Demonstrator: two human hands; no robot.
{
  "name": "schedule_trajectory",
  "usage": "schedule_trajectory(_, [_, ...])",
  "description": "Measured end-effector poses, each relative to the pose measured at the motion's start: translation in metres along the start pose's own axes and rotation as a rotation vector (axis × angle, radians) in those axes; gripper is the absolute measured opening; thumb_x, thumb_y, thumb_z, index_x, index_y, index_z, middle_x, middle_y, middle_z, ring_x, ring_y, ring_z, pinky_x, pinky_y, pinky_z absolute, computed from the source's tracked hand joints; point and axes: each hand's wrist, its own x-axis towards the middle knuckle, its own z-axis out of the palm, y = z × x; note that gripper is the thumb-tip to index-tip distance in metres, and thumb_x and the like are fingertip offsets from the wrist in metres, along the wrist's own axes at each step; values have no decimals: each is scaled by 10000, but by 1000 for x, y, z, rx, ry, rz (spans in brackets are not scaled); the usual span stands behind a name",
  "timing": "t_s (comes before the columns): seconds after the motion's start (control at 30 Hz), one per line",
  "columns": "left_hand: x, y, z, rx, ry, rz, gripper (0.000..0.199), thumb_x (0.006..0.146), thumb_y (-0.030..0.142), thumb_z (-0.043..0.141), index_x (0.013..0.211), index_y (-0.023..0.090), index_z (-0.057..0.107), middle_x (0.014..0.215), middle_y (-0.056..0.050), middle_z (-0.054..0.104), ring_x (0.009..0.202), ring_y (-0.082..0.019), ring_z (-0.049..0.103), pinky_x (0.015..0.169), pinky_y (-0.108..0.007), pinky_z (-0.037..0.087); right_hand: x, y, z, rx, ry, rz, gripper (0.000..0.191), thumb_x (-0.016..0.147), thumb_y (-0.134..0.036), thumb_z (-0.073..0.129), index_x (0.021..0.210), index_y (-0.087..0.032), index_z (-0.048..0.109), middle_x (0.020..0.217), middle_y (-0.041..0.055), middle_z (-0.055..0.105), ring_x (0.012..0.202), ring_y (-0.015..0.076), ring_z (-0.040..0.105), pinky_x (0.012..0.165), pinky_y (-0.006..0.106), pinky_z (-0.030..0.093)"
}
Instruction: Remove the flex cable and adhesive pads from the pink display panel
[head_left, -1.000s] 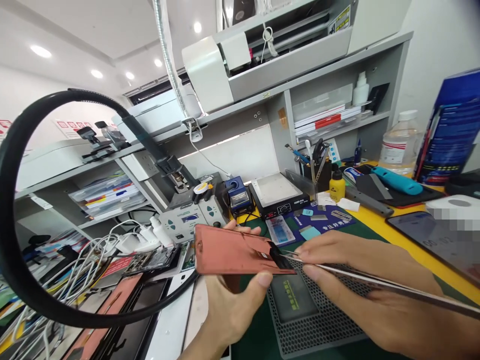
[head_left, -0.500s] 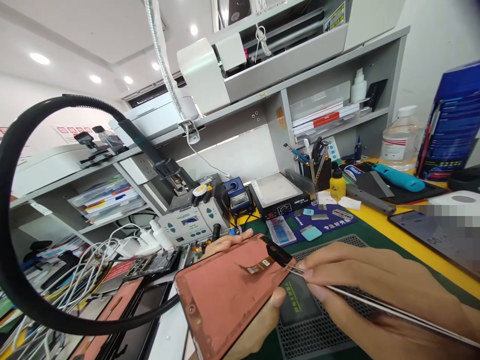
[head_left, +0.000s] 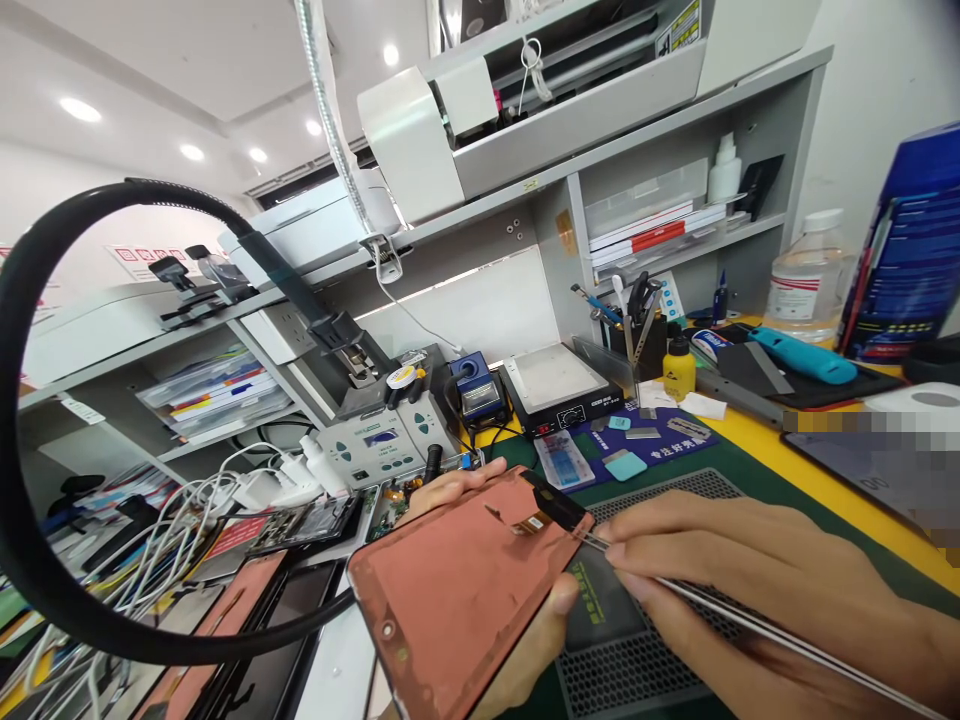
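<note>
My left hand [head_left: 529,650] grips a phone screen [head_left: 450,590] from beneath, its thumb on the near edge and its fingers along the far edge. The screen's coppery back faces up, tilted. A ribbon cable [head_left: 527,525] and a black strip [head_left: 553,503] lie at its right end. My right hand [head_left: 720,570] pinches thin metal tweezers [head_left: 720,615]. Their tips touch or nearly touch the screen's right end beside the black strip; exact contact is too small to tell.
A perforated dark mat [head_left: 615,685] lies beneath my hands. Behind stand a heating plate [head_left: 559,380], a soldering station [head_left: 390,445] and a yellow bottle [head_left: 679,370]. A black hose [head_left: 187,650] loops at left over tangled white cables [head_left: 180,540]. A phone [head_left: 877,480] lies at right.
The ribbon cable on the screen's back has shifted and now sits bent more towards the far edge. The tweezer tips have hardly moved. The view has shifted slightly.
</note>
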Motion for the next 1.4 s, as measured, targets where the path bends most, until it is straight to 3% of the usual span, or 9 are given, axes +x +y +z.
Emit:
schedule_trajectory(0.17, [-2, -6, -2, -34, -43, 62, 682, 737, 335, 821, 1307, 355, 447, 1306, -67, 486, 1288, -370, 519, 1171, -597, 375, 3, -3, -1, -27, 71, -57, 245, 887, 2, 569, 1046, -144, 686, 998, 42, 782, 1029, 131, 693, 1026, 191, 495])
schedule_trajectory(0.33, [-5, -9, -2, 0, -18, 39, 718, 721, 360, 831, 1317, 347, 430, 1318, -72, 480, 1303, -368, 506, 1194, -605, 352, 3, -1, -2, -36, 42, -83, 222, 901, -8, 560, 1015, -130, 706, 998, 49, 788, 1041, 122, 691, 1081, 155, 452])
schedule_trajectory(0.57, [-4, -7, 5, 25, 31, 3, 643, 752, 421, 811, 1272, 351, 439, 1273, -69, 514, 1237, -333, 563, 1101, -568, 490, -4, 3, -1, -12, 8, -102, 281, 904, -4, 548, 1079, -116, 739, 1063, 51, 769, 1114, 110, 658, 1121, 144, 397])
schedule_trajectory(0.83, [-6, -9, 1, 144, -9, 8, 667, 777, 460, 782, 1318, 362, 403, 1319, -81, 478, 1285, -373, 484, 1200, -677, 282, 1, -1, -1, -25, 45, -78, 297, 896, 5, 524, 1036, -128, 751, 1002, 18, 790, 1072, 101, 673, 1112, 122, 391])
schedule_trajectory(1.07, [-3, -9, -3, 306, -89, 70, 677, 819, 459, 710, 1371, 385, 325, 1320, -98, 480, 1267, -393, 495, 1139, -689, 352, -5, -1, 4, -67, 32, -95, 308, 887, 13, 510, 1087, -136, 692, 1033, 37, 781, 1086, 140, 672, 1078, 192, 447])
schedule_trajectory(1.2, [3, -5, -4, 400, -160, 129, 679, 829, 452, 678, 1387, 418, 293, 1309, -106, 465, 1234, -419, 508, 1077, -747, 374, -5, 3, 3, 22, -82, 19, 319, 900, -17, 548, 1138, -207, 643, 1077, 5, 753, 1018, 139, 694, 961, 207, 522])
schedule_trajectory(1.4, [9, 0, -6, 503, -222, 284, 757, 833, 376, 607, 1486, 387, 224, 1288, -141, 474, 1210, -432, 509, 1029, -779, 373, 10, 5, -5, 181, -191, 282, 193, 965, -185, 536, 1001, -281, 699, 990, -34, 751, 891, 147, 721, 783, 226, 575])
